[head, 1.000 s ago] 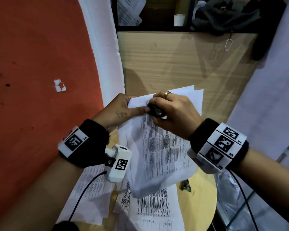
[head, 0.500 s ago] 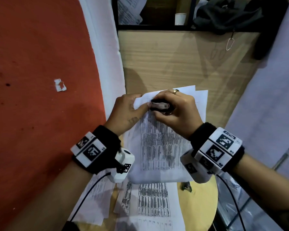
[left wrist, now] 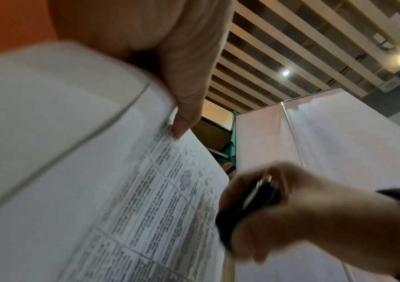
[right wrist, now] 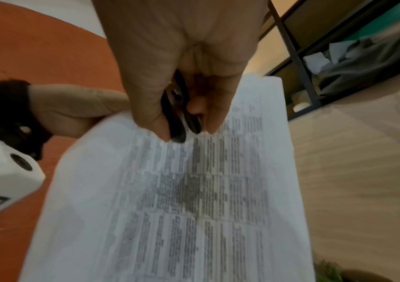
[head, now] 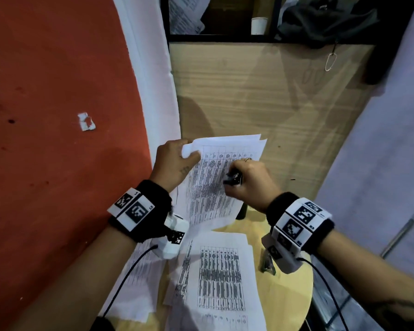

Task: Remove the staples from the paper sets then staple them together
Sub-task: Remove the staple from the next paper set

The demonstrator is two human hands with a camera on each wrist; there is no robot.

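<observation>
The paper set (head: 215, 177), a few white sheets w/ dense printed tables, is held up off the round table (head: 294, 292), tilted, its top-left corner pinched in the left hand (head: 175, 163): thumb on the printed face, fingers (left wrist: 182, 91) curled round behind the edge. The right hand (head: 251, 180) hovers over the upper-middle of the top sheet, fingers closed round a small black staple remover (head: 233, 180) w/ a glint of metal; in the right wrist view its dark tips (right wrist: 182, 131) point down at the page, but whether they touch the paper I can't tell, too blurred. Both wrists carry black bands w/ white tagged camera blocks & thin black cables. Below, on the pale yellow wood-look table, lie more printed sheets (head: 222, 278), loosely fanned & overlapping, some hanging past the near-left edge. Just right of them, partly hidden by the right wrist block, sits a dark stapler (head: 268, 265). Behind is a light wood-grain panel (head: 261, 96), topped by a black-framed shelf holding papers, a white cup (head: 259, 25) & a heap of dark cloth (head: 320, 20). Left side is a rust-red floor (head: 58, 115) w/ a torn white scrap (head: 86, 121) on it.
</observation>
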